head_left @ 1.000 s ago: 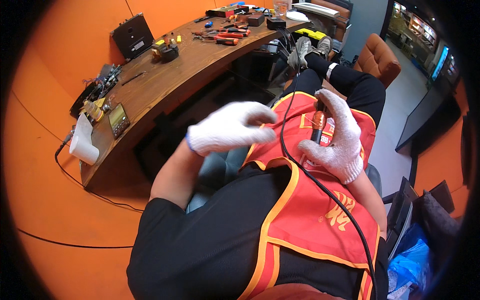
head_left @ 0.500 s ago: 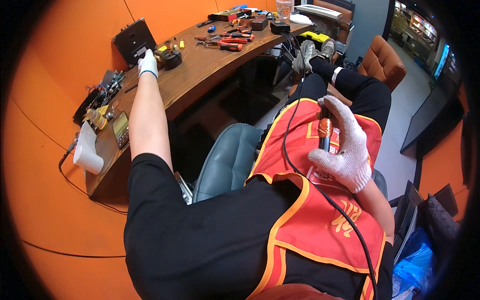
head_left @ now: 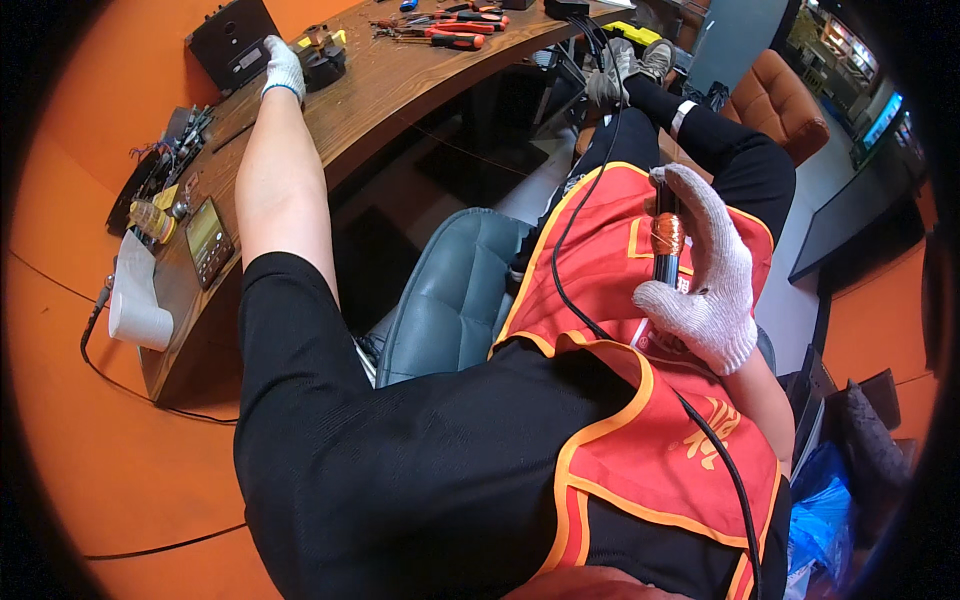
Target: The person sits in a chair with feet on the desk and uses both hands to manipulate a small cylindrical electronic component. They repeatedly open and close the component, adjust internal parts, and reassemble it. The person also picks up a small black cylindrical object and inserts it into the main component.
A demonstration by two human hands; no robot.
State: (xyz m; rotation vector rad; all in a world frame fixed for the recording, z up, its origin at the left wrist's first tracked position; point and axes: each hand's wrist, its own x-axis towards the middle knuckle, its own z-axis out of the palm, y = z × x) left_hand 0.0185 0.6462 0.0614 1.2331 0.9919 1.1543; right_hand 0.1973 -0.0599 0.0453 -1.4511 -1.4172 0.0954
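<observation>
My right hand (head_left: 708,270), in a white knit glove, is closed on a dark rod wound with copper wire (head_left: 667,236). Thumb and fingers grip the rod near its two ends, above my lap, and the winding shows between them. Over at the desk, my left hand (head_left: 284,72), also gloved, reaches beside a black panel (head_left: 234,45) leaning on the wall. Just right of that hand is a black and yellow object (head_left: 322,62) whose kind I cannot make out. Most of the left fingers are hidden, so any hold there is unclear.
On the wooden desk (head_left: 385,110) lie several red-handled tools (head_left: 452,38). A handheld meter (head_left: 208,243), a paper roll (head_left: 140,310) and a bottle (head_left: 152,221) are at its near end. A black cable (head_left: 572,290) crosses my red apron. A green chair (head_left: 455,290) stands beside me.
The view has shifted, so the desk and left hand appear higher and further left. My right hand keeps its grip on the wound rod, which is turned slightly. The left hand remains by the panel.
</observation>
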